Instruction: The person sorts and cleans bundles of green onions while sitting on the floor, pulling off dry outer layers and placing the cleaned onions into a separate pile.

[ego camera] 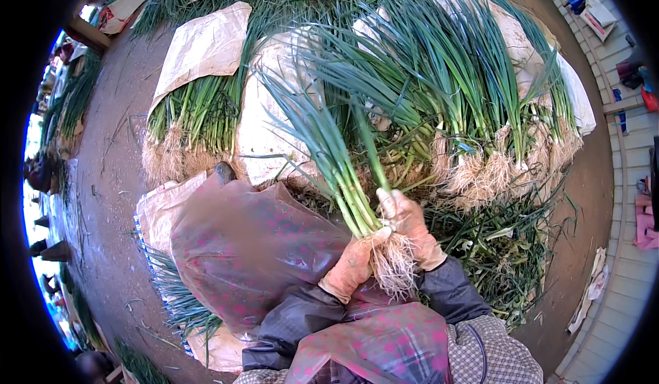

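My left hand (352, 264), in an orange work glove, is closed around the lower stems of a bunch of green onions (355, 198) just above their pale, hanging roots. Against the bunch's right side, my right hand (409, 224), gloved the same way, grips the base of a separate green onion stalk (376, 157) whose leaf looks blurred. Both hands are over my lap, which is covered by a clear plastic apron with pink dots (381, 337). Beyond them lies a row of green onions (463, 106) with bushy roots towards me.
Woven sacks (206, 44) partly cover more green onions at the upper left and back. Stripped leaves (494, 250) are heaped to my right. Another sack (167, 214) and green leaves (180, 291) lie to my left. A tiled strip (623, 260) runs along the right.
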The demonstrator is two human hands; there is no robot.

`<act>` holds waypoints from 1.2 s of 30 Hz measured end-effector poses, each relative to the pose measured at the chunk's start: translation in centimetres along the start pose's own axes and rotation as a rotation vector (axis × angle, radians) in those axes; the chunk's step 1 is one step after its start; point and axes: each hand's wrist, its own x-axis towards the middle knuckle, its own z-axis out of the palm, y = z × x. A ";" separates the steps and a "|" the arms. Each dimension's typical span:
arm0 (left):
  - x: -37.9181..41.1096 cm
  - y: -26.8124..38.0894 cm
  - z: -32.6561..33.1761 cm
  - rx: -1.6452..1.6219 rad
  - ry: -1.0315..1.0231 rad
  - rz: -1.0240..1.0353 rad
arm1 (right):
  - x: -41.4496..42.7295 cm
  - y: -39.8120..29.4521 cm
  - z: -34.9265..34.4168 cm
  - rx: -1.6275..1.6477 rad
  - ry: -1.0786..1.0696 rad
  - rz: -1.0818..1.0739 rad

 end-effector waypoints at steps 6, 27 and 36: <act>0.4 -1.0 -1.0 0.058 0.042 0.150 | -0.3 0.1 -1.1 -1.016 0.034 -0.699; -0.6 0.0 -0.4 -0.026 0.040 0.069 | 1.7 -3.7 3.3 0.685 -0.107 0.179; -0.2 -0.4 -1.3 0.031 0.079 0.099 | 1.3 -3.9 -1.1 0.562 -0.307 0.131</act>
